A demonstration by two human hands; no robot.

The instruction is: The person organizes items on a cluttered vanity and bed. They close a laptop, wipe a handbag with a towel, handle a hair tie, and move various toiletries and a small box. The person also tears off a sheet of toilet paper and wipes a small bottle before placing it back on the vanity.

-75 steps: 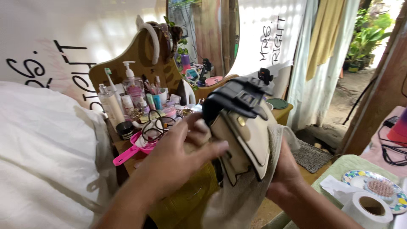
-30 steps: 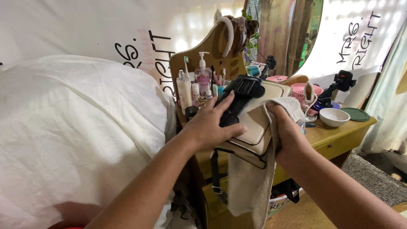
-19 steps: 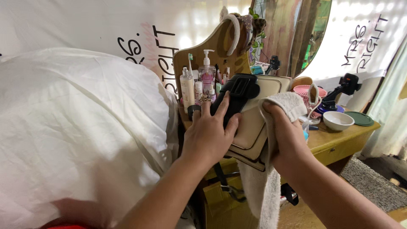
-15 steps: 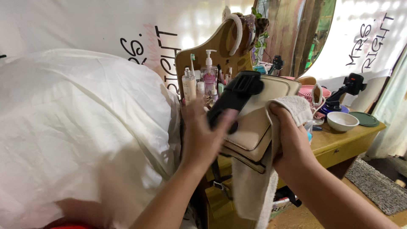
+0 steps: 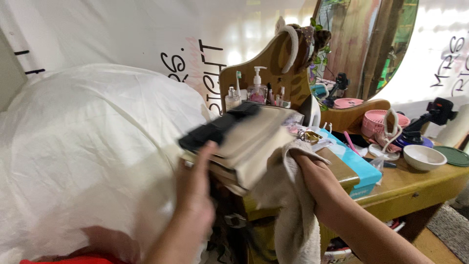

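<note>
A beige handbag [image 5: 251, 142] with a black strap [image 5: 217, 128] is held up in front of me, blurred by motion. My left hand [image 5: 195, 188] grips its lower left edge from beneath. My right hand [image 5: 312, 178] holds a beige towel [image 5: 288, 215] bunched against the bag's right side, and the towel hangs down below my wrist. The bag sits tilted, with the strap lying across its top left.
A big white cloth-covered mound [image 5: 88, 146] fills the left. Behind the bag stands a wooden dresser [image 5: 415, 188] with a mirror [image 5: 366, 44], pump bottles [image 5: 257, 88], a teal box [image 5: 354, 166], a pink fan [image 5: 378, 122] and a white bowl [image 5: 422, 156].
The bag has swung to the left and tipped flatter. My left hand slid off the strap and down to the bag's lower left edge. The view has shifted left.
</note>
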